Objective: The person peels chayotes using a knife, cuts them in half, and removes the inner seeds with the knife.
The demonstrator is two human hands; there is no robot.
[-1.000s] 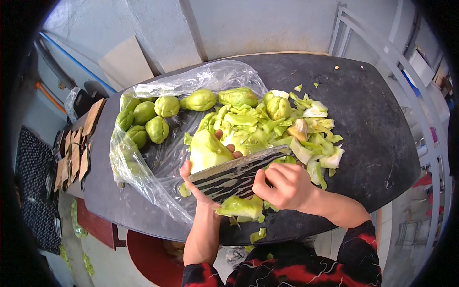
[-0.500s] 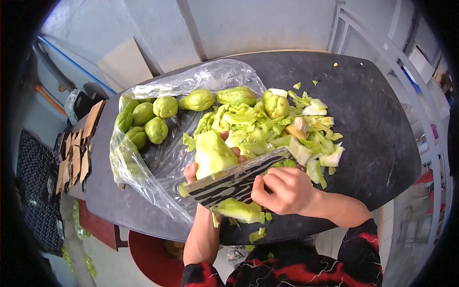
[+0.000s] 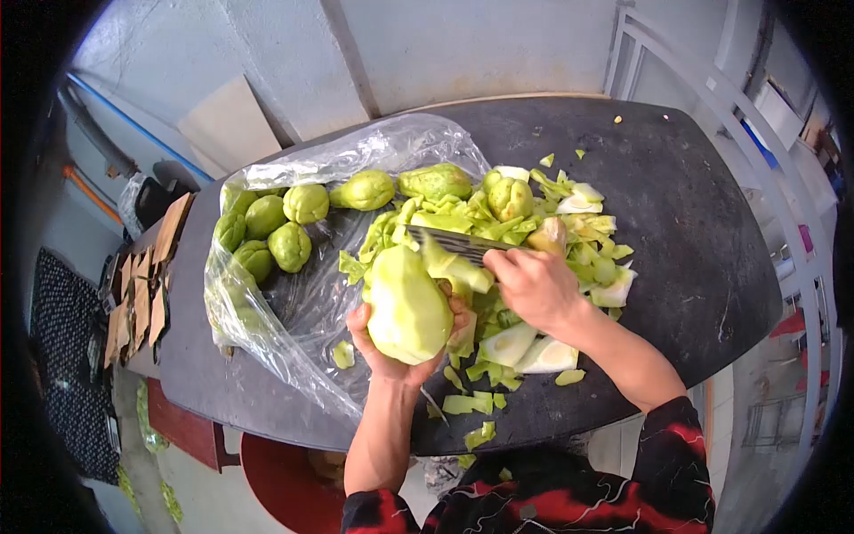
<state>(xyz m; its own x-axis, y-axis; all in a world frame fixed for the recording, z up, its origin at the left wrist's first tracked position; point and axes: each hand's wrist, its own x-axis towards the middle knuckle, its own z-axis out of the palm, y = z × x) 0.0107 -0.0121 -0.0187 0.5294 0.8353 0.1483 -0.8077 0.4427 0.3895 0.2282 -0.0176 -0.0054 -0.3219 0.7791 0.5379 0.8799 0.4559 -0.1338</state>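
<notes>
A pale, peeled chayote rests upright in my left hand, whose fingers wrap round its lower sides. My right hand is closed on the handle of a broad, dark-streaked knife; the handle itself is hidden in my fist. The blade lies just beyond the chayote's top, with a strip of green peel against it. Behind and right of the blade spreads a heap of peelings and cut pieces. A whole chayote sits on that heap.
Several unpeeled chayotes lie in and around a clear plastic bag on the dark table. Halved pieces lie near my right forearm. Below the table's front edge stands a red tub. A grey metal railing runs along the right.
The knife has moved from the chayote's near side up to its far side, its blade turned. My left hand has turned the chayote more upright. Cut pieces under the knife now show.
</notes>
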